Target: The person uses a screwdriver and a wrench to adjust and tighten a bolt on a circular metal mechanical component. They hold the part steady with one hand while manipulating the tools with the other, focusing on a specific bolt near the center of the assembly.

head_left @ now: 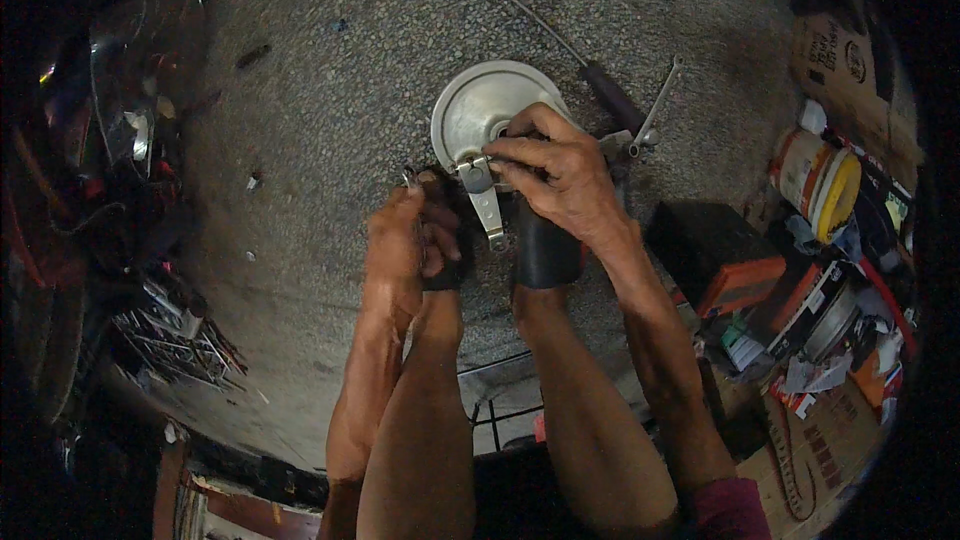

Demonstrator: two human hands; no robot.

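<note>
A round silver metal plate [470,100], like a brake hub panel, rests between my dark-shod feet [550,250], with a short metal lever arm [485,210] at its lower edge. My right hand [560,175] lies over the plate's right part, thumb and fingertips closed on the clamp end of that arm. Left of it, my left hand [405,235] is curled, thumb and finger pinching a small shiny metal piece [409,177], too small to name.
A long screwdriver [608,95] and a wrench [660,95] lie beyond the plate on speckled floor [330,90]. On the right are a black toolbox [700,240], a bucket [805,180] and cardboard [830,50]. Dark clutter and metal tools [180,340] line the left.
</note>
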